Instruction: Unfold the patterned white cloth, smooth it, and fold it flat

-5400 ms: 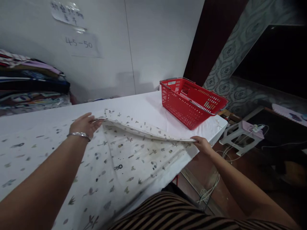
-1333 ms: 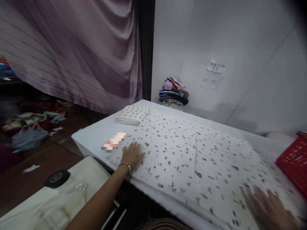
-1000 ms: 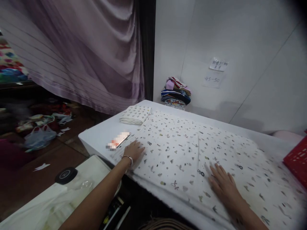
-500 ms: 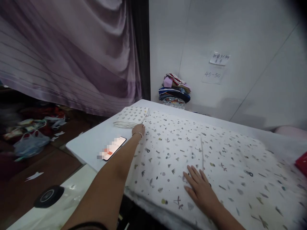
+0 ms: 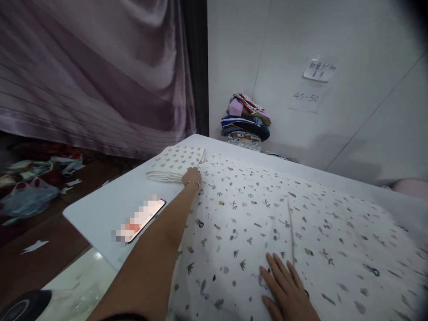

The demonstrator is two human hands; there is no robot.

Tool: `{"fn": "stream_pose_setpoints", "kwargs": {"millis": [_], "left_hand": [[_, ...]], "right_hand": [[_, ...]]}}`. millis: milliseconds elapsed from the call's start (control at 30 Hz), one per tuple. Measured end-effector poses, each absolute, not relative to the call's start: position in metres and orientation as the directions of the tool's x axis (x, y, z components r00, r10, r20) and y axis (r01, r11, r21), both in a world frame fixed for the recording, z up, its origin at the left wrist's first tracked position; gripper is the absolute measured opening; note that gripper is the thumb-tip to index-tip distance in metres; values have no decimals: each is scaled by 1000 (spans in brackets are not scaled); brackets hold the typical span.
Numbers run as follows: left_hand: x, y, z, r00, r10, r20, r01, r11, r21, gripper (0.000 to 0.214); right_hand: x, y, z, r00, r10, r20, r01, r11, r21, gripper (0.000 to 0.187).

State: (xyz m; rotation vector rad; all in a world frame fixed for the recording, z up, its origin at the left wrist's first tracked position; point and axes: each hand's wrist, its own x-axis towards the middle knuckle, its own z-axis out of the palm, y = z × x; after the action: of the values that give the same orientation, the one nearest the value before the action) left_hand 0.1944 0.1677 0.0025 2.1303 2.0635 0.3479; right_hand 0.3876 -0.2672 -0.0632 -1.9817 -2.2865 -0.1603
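Observation:
A white cloth (image 5: 267,223) printed with small grey and yellow figures lies spread over the white table (image 5: 110,200). My left hand (image 5: 191,174) reaches far out to the cloth's far left corner, beside a small folded stack of the same fabric (image 5: 175,162); its fingers are closed on the corner edge. A thin bracelet is on that wrist. My right hand (image 5: 287,294) lies flat and open on the cloth near the front edge, fingers stretched out next to a fold line.
A phone (image 5: 140,219) lies on the bare table left of the cloth. A pile of folded coloured fabrics (image 5: 245,118) sits against the wall at the table's far end. Paper notes (image 5: 317,71) hang on the wall. A purple curtain (image 5: 100,76) hangs at left; bags litter the floor.
My left hand moved from the cloth's near left edge out to its far left corner. My right hand slid left along the front and rests flat. The camera turned away from the red basket.

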Motion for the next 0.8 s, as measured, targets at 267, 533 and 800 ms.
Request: {"fn": "stream_pose_setpoints", "kwargs": {"millis": [267, 533, 800], "left_hand": [[190, 177, 3, -78, 995, 63, 953, 56, 297, 25], [196, 174, 8, -57, 997, 55, 970, 43, 238, 30], [198, 179, 12, -10, 1000, 10, 985, 8, 171, 32]], "right_hand": [[388, -264, -61, -193, 944, 269, 981, 177, 81, 61], [387, -264, -57, -236, 908, 347, 970, 196, 147, 59], [386, -266, -58, -175, 947, 269, 984, 181, 5, 58]]}}
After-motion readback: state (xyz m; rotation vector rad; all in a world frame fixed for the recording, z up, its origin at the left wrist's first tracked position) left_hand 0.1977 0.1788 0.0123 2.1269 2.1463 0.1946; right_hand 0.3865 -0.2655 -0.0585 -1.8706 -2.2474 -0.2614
